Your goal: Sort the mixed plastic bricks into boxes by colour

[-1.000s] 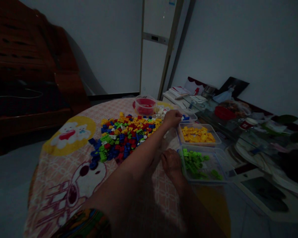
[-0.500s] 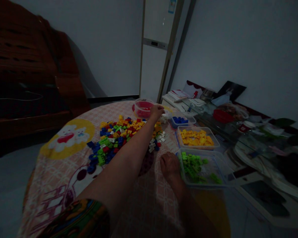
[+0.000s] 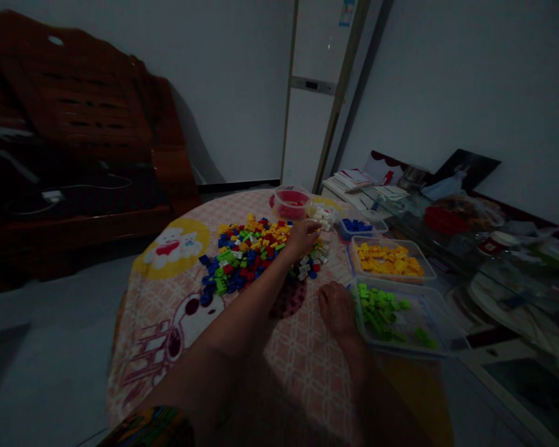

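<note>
My left hand (image 3: pixel 302 237) reaches over the right side of a mixed heap of toy building bricks (image 3: pixel 246 251). Its fingers point right and look apart, with no brick visible in them. Just beyond the fingertips lies a small pile of white bricks (image 3: pixel 324 216). My right hand (image 3: pixel 338 305) rests on the tablecloth with curled fingers, and its palm is hidden. Right beside it stands a clear plastic box (image 3: pixel 428 310) with green bricks (image 3: pixel 379 310) inside. Behind that box, yellow bricks (image 3: pixel 389 259) fill another clear box (image 3: pixel 429 273).
Blue bricks (image 3: pixel 355 225) sit in a small tub farther back. A round clear tub (image 3: pixel 292 203) with a few red bricks stands at the table's far edge. A cluttered glass-topped table (image 3: pixel 414 211) adjoins on the right; a wooden bench (image 3: pixel 97 124) stands left.
My left hand has drawn back from above the white pile to the mixed heap. My right hand stays beside the green bricks' box. The view has turned slightly left.
</note>
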